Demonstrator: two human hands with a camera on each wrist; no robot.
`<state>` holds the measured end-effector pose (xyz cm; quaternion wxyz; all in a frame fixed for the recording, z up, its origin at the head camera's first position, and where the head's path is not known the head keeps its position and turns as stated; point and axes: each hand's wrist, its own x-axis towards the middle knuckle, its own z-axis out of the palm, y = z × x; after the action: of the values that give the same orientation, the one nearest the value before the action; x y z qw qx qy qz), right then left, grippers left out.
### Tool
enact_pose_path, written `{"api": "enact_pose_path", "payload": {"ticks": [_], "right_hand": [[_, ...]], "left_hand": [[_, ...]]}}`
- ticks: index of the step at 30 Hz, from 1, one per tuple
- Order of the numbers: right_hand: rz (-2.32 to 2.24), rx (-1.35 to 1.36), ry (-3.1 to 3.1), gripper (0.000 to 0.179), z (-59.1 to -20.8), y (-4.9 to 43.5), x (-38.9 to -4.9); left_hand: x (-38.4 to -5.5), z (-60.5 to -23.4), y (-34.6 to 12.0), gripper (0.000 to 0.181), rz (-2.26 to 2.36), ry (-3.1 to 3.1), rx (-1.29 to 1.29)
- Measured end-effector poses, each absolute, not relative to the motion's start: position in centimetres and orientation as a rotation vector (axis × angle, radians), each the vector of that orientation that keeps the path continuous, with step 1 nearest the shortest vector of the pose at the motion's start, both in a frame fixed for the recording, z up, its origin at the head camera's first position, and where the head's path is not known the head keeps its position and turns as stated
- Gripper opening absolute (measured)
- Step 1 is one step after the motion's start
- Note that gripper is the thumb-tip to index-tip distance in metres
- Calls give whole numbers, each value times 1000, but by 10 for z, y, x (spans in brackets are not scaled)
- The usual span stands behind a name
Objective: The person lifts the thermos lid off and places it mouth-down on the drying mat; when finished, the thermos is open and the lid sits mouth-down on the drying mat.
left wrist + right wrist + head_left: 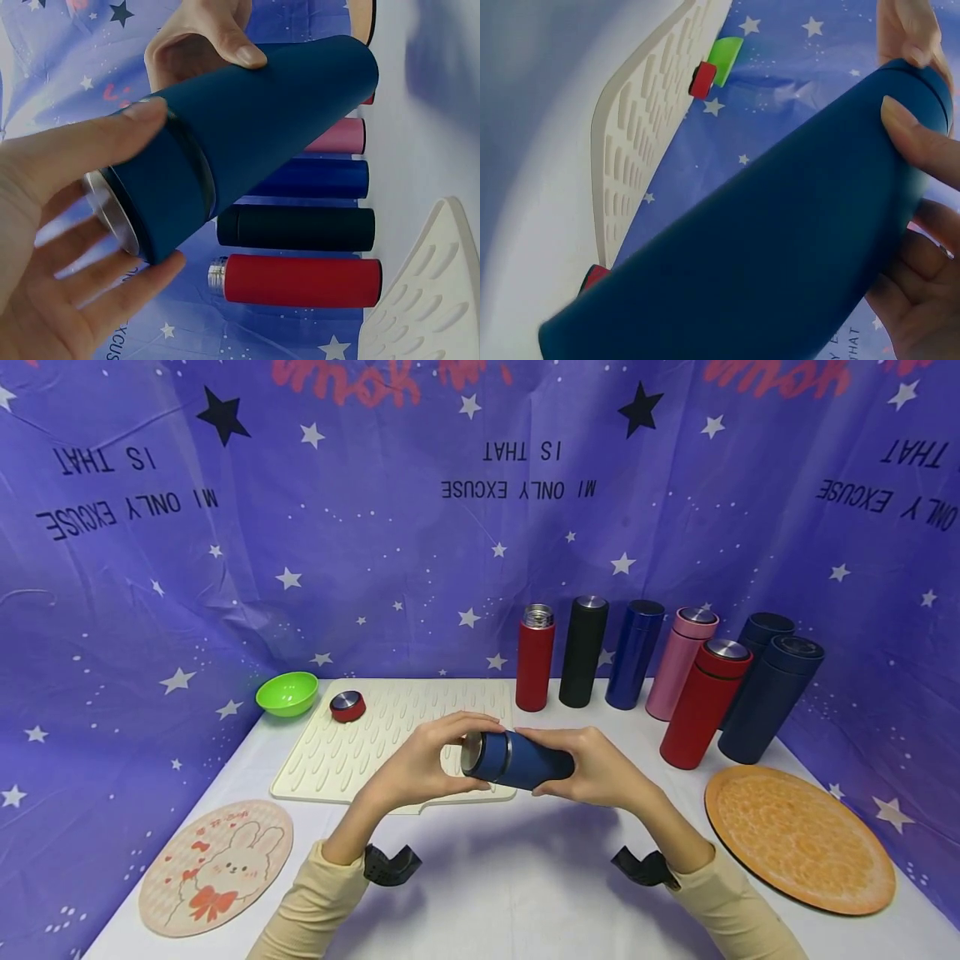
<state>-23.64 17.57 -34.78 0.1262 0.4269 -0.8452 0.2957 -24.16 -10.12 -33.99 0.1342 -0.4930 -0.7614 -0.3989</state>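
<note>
Both hands hold a dark blue thermos bottle (536,762) tilted on its side above the table, its lid end toward the left. My left hand (433,758) grips the blue lid (154,191), thumb on one side and fingers on the other. A silver ring marks the seam between lid and body. My right hand (588,766) grips the body, and in the right wrist view its thumb (907,127) presses on the bottle's side. Behind the bottle lies a cream draining mat (405,714), with a red lid (348,706) with a silver top on it.
An uncapped red bottle (535,664) stands at the back. To its right are black (583,652), shiny blue (634,656), pink (678,668), red (701,714) and navy bottles (768,710). A green bowl (287,694), a rabbit placemat (225,868) and an orange round mat (798,839) lie around.
</note>
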Motion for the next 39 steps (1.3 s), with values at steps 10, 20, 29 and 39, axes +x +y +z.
{"api": "enact_pose_path", "payload": {"ticks": [10, 20, 29, 39], "right_hand": [[538, 1199, -2319, 79, -352, 169, -234], [808, 1260, -2449, 78, -352, 179, -241], [731, 1241, -2364, 80, -353, 175, -241], [531, 1184, -2313, 80, -351, 170, -235]], "left_hand": [[-238, -341, -100, 56, -1326, -2412, -1033], [-242, -340, -102, 68, -1092, -2216, -1461], [-240, -342, -100, 64, -1274, -2268, -1250], [-239, -341, -101, 61, -1308, -2332, -1129]]}}
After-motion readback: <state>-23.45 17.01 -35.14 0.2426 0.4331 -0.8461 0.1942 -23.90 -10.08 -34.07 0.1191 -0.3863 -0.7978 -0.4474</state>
